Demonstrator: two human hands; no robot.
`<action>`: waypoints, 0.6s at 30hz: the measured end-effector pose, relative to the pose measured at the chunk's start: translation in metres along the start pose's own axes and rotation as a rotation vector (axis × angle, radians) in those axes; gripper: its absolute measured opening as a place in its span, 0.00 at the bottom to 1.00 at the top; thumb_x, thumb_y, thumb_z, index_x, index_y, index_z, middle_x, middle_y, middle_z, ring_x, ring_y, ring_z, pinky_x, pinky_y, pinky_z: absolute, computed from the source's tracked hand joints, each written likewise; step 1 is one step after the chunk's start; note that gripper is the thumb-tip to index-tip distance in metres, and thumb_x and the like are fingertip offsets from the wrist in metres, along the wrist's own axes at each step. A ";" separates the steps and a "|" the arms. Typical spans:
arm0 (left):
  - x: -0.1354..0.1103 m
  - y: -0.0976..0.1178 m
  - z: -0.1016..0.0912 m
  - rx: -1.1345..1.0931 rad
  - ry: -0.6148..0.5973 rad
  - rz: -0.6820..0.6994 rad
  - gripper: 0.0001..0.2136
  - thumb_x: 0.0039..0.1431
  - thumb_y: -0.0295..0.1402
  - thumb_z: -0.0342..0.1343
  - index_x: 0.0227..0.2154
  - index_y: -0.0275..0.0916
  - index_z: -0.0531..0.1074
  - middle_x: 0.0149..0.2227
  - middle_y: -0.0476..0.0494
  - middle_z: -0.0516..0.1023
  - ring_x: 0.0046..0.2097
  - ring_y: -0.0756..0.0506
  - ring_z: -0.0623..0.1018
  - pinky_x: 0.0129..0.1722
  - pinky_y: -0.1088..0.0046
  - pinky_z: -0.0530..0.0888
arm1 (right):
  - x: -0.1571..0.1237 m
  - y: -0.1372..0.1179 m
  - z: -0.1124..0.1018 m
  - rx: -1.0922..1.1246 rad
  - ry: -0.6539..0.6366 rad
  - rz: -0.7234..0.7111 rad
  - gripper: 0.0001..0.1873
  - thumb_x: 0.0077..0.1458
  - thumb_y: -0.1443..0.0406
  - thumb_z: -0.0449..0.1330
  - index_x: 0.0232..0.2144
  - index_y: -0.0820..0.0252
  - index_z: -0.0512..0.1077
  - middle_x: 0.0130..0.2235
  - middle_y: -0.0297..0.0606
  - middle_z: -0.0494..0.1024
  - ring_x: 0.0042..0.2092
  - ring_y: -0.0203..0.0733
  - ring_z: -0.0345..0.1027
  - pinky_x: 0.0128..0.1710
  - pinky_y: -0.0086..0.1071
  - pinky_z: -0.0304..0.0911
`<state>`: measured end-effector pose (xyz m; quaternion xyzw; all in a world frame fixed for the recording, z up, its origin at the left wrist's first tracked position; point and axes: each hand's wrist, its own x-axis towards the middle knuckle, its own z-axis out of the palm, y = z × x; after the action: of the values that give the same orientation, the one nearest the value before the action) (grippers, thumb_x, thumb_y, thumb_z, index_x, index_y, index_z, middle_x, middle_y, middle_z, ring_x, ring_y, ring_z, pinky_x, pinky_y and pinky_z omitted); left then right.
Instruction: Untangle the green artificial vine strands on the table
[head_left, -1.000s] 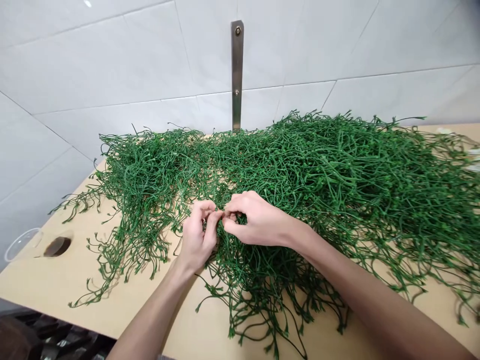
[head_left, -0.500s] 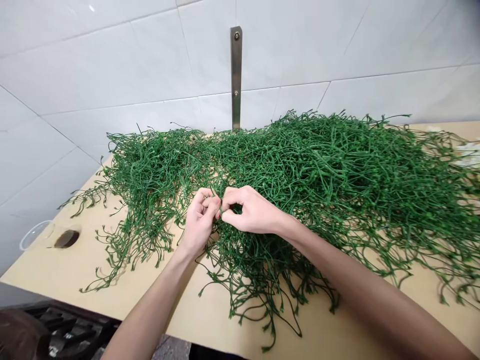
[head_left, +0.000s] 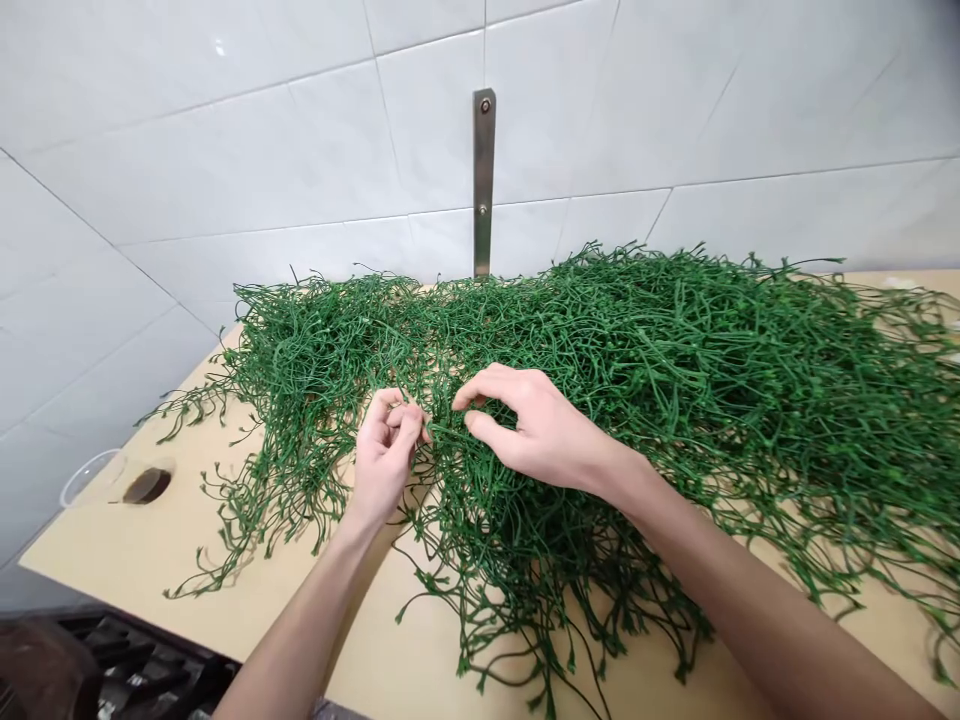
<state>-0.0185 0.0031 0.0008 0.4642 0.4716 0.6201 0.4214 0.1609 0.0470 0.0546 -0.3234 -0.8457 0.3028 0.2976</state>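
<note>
A large tangled heap of thin green stems (head_left: 675,340) with small branched tips spreads across the tabletop. My left hand (head_left: 386,450) is pinched over the gap near the middle of the heap, with what looks like one green stem between thumb and fingertips; most of it blends into the heap. To its right, my right hand (head_left: 536,425) hovers over the stems, its thumb and fingers apart and nothing visible between them. A smaller clump of the same stems (head_left: 300,350) lies beyond my left hand.
A clear plastic cup (head_left: 94,478) with dark liquid lies or stands at the table's left edge. Behind the light wooden table (head_left: 247,625) is a white tiled wall with a metal bracket (head_left: 484,180). Dark objects (head_left: 135,665) sit below the front left edge.
My hands have moved apart from where they met. The right hand's fingers have opened, and the left hand has shifted slightly left. The camera view has tilted up a little.
</note>
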 end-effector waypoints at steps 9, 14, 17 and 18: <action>-0.006 0.003 0.002 0.295 -0.065 0.136 0.10 0.58 0.37 0.58 0.34 0.42 0.62 0.21 0.56 0.63 0.21 0.55 0.61 0.21 0.80 0.58 | 0.002 0.009 0.012 0.199 -0.141 0.003 0.11 0.58 0.63 0.56 0.30 0.63 0.75 0.29 0.36 0.75 0.30 0.34 0.63 0.33 0.30 0.56; -0.010 0.001 0.002 0.337 -0.106 0.098 0.09 0.59 0.37 0.57 0.36 0.42 0.63 0.22 0.56 0.64 0.22 0.54 0.63 0.21 0.80 0.58 | 0.003 0.013 0.015 0.202 -0.211 0.063 0.09 0.55 0.64 0.55 0.27 0.63 0.72 0.27 0.33 0.71 0.29 0.32 0.59 0.31 0.29 0.54; -0.010 -0.001 0.002 0.317 -0.151 0.053 0.09 0.60 0.38 0.56 0.36 0.42 0.62 0.22 0.56 0.63 0.24 0.53 0.65 0.22 0.79 0.60 | 0.002 0.016 0.016 0.082 -0.223 0.033 0.10 0.56 0.64 0.54 0.24 0.61 0.69 0.26 0.33 0.68 0.31 0.34 0.58 0.33 0.30 0.55; -0.010 -0.001 0.003 0.311 -0.160 0.043 0.09 0.60 0.38 0.56 0.36 0.42 0.62 0.22 0.56 0.63 0.24 0.53 0.65 0.22 0.79 0.60 | 0.002 0.017 0.017 0.025 -0.216 -0.005 0.11 0.56 0.64 0.53 0.23 0.61 0.69 0.26 0.34 0.68 0.32 0.35 0.59 0.35 0.31 0.55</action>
<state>-0.0138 -0.0055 -0.0018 0.5814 0.5169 0.5098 0.3674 0.1544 0.0529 0.0328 -0.2831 -0.8697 0.3459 0.2095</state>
